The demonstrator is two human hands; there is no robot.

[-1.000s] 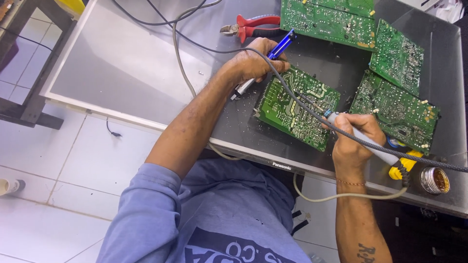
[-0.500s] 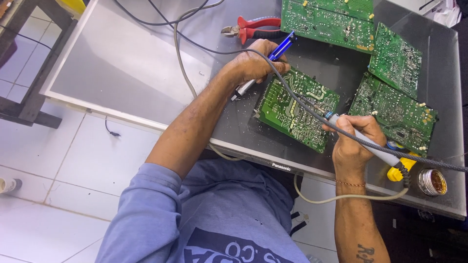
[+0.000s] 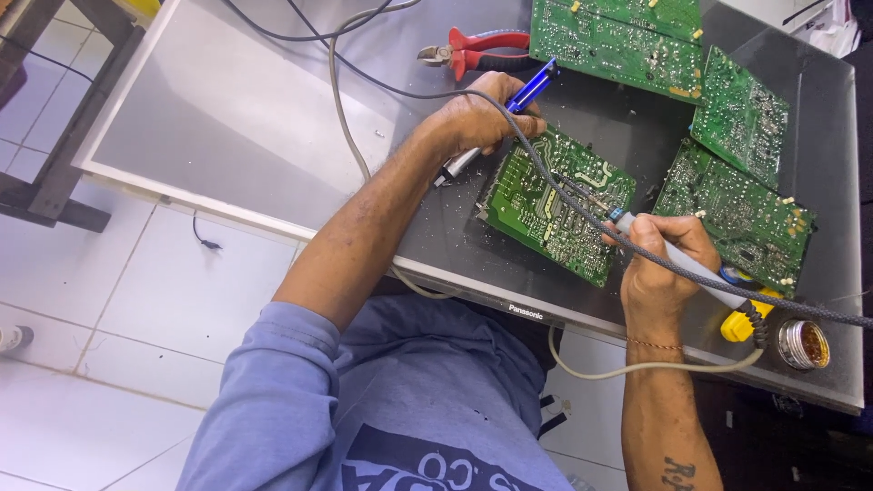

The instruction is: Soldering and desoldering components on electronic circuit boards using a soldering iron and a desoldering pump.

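Right hand [image 3: 662, 264] grips soldering iron [image 3: 677, 264]; left hand [image 3: 482, 118] steadies green circuit board [image 3: 556, 205].

The top circuit board [image 3: 627, 36] runs off the upper edge. The left hand [image 3: 477, 118] hides the middle of the blue tool [image 3: 532, 86]. The soldering iron's tip [image 3: 591, 202] is too small to tell whether it touches.

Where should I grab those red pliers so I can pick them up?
Take the red pliers by their two padded handles, coming from the right where the handles point. The metal jaws point left and are pointed, so leave those alone. The left hand is just below them.
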